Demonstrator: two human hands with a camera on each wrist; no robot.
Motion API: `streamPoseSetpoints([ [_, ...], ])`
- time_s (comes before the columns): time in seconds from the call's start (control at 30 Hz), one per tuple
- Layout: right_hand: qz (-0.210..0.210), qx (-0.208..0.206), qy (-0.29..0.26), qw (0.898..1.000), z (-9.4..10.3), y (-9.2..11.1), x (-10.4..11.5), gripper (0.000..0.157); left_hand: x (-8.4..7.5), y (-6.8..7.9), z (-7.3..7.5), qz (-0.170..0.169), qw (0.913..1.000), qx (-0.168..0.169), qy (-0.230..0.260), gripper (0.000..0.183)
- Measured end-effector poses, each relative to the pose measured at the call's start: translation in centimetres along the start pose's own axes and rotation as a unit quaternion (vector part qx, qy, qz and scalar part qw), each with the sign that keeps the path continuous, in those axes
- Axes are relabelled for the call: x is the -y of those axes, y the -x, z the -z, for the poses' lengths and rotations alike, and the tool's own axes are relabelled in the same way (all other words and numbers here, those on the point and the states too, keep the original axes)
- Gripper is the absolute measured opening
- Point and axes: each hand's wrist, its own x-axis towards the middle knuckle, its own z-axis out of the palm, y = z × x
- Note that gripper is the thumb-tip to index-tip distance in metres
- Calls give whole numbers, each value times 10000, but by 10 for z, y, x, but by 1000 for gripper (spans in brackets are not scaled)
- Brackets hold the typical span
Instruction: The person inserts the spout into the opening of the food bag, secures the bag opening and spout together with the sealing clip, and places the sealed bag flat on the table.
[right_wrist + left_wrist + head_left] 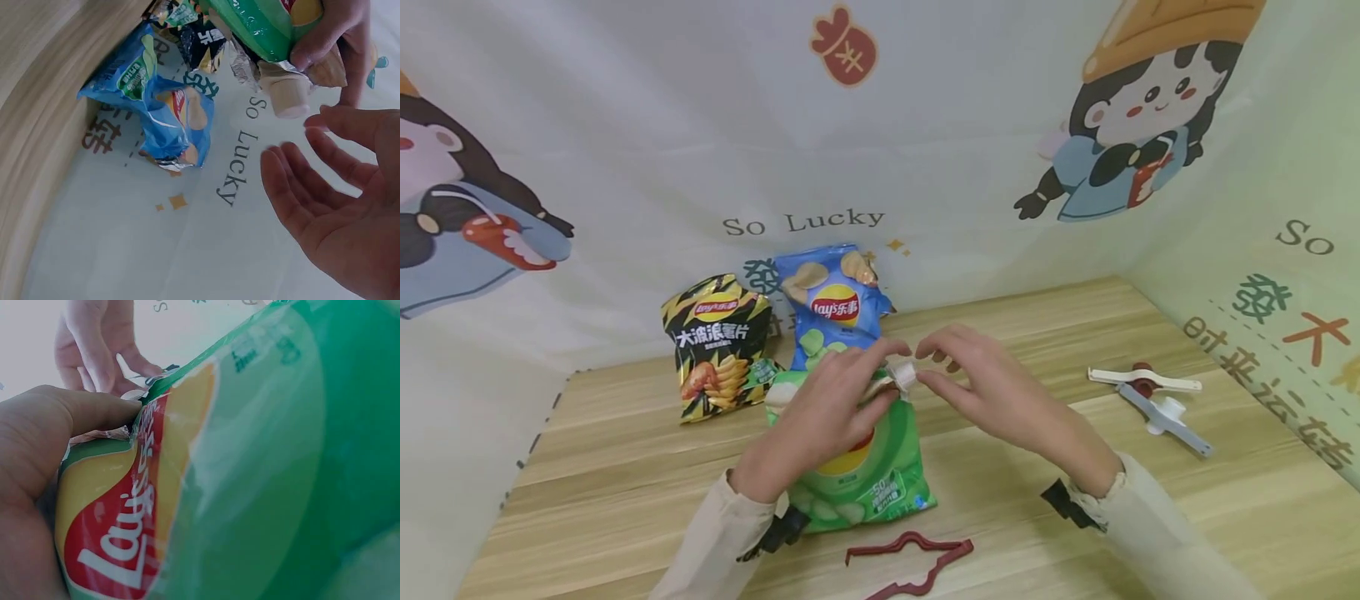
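Observation:
A green Lay's chip bag (906,462) leans on the wooden table in front of me. My left hand (823,408) grips its top, the thumb pressed on the front of the bag in the left wrist view. At the bag's gathered mouth sits a white cylindrical spout or cap (289,94), held by the left fingers. Just to the right of it is my right hand (992,383), fingers loosely bent, apart from the cap and holding nothing. How the cap is fixed to the bag is hidden.
Behind stand a black-and-yellow chip bag (718,358) and a blue chip bag (835,312). An unfolded dark red bag clip (936,546) lies near the front. White (1172,383) and grey-blue (1183,433) clips lie at the right. A printed cloth (962,233) hangs behind.

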Motion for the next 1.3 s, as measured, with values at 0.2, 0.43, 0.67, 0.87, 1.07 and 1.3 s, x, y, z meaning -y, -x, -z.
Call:
streamPoseSetpoints([
  [0.2,600,437,150,9971,-8,25,10,8,4,1,5,-122,9999,-81,9,34],
  [0.43,658,2175,-176,9737,-29,61,11,7,9,15,11,76,9999,-126,-91,33],
  [0.67,1064,2711,-282,9562,-45,85,8,11,14,18,15,94,9998,-175,-66,33],
  [0.87,1580,2699,-253,9495,-58,96,11,13,16,16,16,46,9998,-135,-127,32],
  [1.07,1799,2734,527,9435,-64,99,8,18,19,15,16,56,9999,-110,-109,32],
  [1.3,1300,2553,182,9579,-64,104,2,5,22,14,13,30,9999,-105,5,33],
])
